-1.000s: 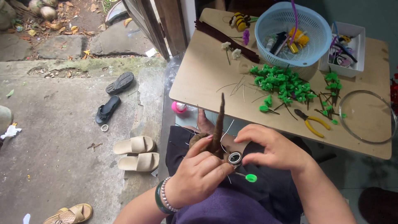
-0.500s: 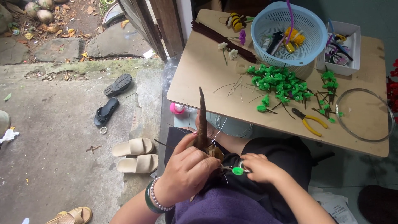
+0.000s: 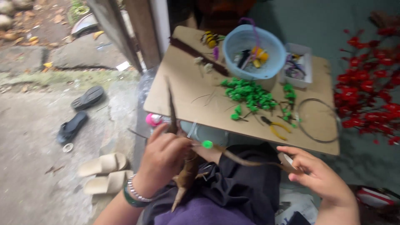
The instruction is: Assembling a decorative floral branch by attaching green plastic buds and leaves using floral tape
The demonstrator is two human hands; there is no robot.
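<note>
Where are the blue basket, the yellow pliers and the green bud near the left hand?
blue basket (image 3: pixel 273 46): head view, right rim.
yellow pliers (image 3: pixel 278 129): head view, handle.
green bud (image 3: pixel 207 144): head view, its middle.

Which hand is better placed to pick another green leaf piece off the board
Probably the right hand: it holds only the brown tape end and sits nearer the green leaf pieces. The left hand is gripping the brown stem.

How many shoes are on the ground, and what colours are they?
Black sandals: 2
Cream slippers: 2
Total: 4
</note>
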